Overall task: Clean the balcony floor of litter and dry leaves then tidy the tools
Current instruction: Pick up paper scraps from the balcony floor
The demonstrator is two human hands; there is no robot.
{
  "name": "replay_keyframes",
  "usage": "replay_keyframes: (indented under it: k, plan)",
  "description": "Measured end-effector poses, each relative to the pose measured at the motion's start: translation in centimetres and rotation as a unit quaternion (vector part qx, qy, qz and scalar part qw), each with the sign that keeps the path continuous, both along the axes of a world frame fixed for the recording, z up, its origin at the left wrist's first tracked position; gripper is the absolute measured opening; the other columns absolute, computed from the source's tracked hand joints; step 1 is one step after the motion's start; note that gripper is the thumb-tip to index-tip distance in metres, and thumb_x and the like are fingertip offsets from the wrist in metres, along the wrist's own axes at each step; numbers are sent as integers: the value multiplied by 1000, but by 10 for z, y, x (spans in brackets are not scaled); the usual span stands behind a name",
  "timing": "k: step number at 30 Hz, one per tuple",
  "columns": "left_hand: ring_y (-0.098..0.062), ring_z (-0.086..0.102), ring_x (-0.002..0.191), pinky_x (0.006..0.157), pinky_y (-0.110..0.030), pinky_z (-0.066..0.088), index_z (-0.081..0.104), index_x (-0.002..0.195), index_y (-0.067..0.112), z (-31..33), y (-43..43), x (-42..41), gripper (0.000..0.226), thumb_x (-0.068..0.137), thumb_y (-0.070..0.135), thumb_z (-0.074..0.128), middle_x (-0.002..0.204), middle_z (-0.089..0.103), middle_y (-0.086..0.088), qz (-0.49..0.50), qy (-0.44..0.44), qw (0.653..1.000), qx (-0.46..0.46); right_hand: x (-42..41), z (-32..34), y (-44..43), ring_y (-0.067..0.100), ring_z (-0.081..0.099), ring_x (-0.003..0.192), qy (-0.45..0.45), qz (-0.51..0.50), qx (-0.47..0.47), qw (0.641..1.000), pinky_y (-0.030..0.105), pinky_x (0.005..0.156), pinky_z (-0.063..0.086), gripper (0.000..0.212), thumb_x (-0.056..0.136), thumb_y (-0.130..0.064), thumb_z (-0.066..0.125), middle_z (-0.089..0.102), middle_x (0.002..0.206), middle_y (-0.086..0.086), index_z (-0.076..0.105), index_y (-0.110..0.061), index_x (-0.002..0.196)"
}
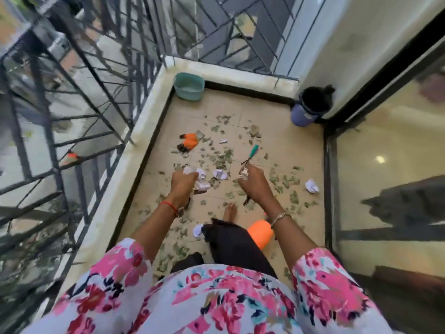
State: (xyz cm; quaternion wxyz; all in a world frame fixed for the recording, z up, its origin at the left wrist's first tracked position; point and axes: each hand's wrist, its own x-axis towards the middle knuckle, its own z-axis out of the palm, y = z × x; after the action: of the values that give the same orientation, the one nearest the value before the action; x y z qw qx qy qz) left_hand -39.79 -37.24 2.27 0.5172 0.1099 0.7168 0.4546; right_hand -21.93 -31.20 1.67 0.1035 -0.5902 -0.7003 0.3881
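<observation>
Clearly, litter pickup by hand is under way.
Crumpled paper [190, 170] is clenched in both hands, left [183, 183] and right [253, 180], above leaves [224, 160] on the floor [277, 131]; grab the remaining balls [311, 186] first, then drop everything into the corner bin [305, 114].

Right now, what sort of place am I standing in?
Most likely a small upstairs balcony: a black metal railing along the left, a tiled floor strewn with dry leaves and crumpled paper, and a glass sliding door on the right.
</observation>
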Motion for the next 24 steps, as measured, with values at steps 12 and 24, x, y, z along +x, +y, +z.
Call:
replay_keyframes:
  k: [12, 24]
  plan:
    - [-9, 58, 39, 46, -23, 53, 51, 59, 6, -14, 258, 87, 35, 93, 0, 50, 39, 55, 3, -208, -23, 978, -17, 94, -17, 225, 30, 47, 116, -33, -49, -42, 997, 28, 75, 33, 36, 85, -14, 60, 55, 119, 19, 53, 2, 117]
    - [-23, 43, 56, 48, -22, 34, 42, 75, 9, -17, 486, 205, 24, 92, 15, 26, 58, 47, -10, -205, -198, 955, -79, 209, 8, 419, 14, 43, 52, 176, -397, -80, 897, 24, 50, 35, 37, 84, -31, 68, 47, 57, 1, 45, -14, 60]
